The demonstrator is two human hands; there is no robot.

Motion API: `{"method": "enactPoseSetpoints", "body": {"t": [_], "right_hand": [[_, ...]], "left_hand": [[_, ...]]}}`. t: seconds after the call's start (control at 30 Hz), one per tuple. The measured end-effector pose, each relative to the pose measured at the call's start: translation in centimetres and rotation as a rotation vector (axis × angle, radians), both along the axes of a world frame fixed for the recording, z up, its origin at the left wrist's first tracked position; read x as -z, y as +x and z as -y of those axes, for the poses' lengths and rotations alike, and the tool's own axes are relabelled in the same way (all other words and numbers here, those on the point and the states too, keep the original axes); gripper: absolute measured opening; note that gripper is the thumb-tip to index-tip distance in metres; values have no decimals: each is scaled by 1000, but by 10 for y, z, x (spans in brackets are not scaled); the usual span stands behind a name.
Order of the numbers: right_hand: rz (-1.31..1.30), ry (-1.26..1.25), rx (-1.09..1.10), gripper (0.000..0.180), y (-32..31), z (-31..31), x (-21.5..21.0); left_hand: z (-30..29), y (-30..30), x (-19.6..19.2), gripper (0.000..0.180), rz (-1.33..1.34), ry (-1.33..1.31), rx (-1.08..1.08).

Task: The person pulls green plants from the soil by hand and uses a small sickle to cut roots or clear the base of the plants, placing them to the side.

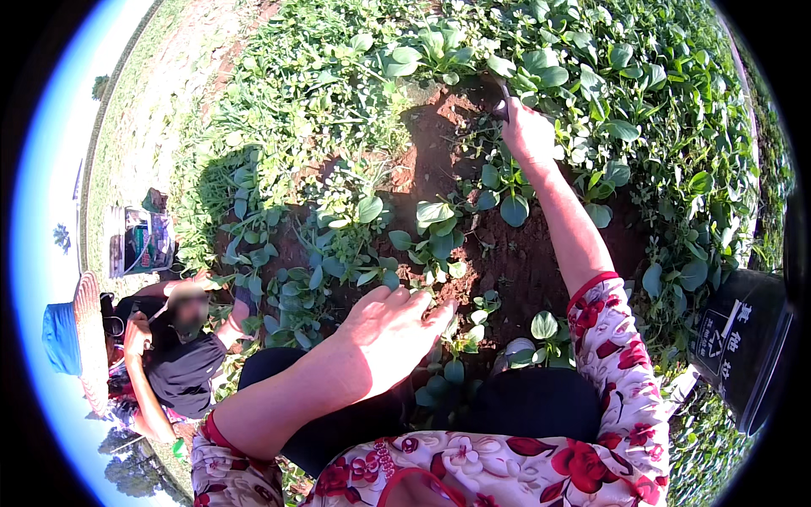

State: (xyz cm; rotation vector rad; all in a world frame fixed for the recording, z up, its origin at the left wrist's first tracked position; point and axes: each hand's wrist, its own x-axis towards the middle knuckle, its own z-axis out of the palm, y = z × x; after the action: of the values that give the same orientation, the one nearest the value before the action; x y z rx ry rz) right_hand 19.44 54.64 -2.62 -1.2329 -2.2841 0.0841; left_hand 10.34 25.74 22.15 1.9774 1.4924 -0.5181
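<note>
My right hand (529, 133) is stretched forward among the leafy greens. It is closed around the dark handle of a small hand tool (504, 89), whose far end is lost among the leaves and soil. My left hand (389, 338) hovers low in front of my knees, palm down, with the thumb apart from the fingers and nothing seen in it. Just beyond its fingertips stands a leafy green plant (435, 237) with rounded leaves. Bare brown soil (507, 253) lies between the two hands.
Dense greens and weeds (659, 110) spread ahead and to the right. A black bin (739, 346) lies tilted at the right. At the left a co-worker in a straw hat (87, 338) crouches close by, with a container of items (139, 241) beyond. My knees (532, 401) are bent below.
</note>
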Motion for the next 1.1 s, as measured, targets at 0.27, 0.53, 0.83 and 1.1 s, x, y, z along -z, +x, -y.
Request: {"method": "enactPoseSetpoints", "body": {"t": [0.27, 0.53, 0.83, 1.1], "right_hand": [[306, -127, -317, 18, 19, 9, -7], [163, -171, -328, 15, 5, 53, -7], [-29, -398, -150, 17, -1, 62, -4], [-152, -589, -106, 19, -15, 56, -9]], "left_hand": [[7, -4, 5, 49, -16, 68, 29], [2, -6, 7, 47, 25, 12, 1], [3, -5, 6, 51, -3, -2, 61], [9, -5, 12, 48, 29, 43, 26]]}}
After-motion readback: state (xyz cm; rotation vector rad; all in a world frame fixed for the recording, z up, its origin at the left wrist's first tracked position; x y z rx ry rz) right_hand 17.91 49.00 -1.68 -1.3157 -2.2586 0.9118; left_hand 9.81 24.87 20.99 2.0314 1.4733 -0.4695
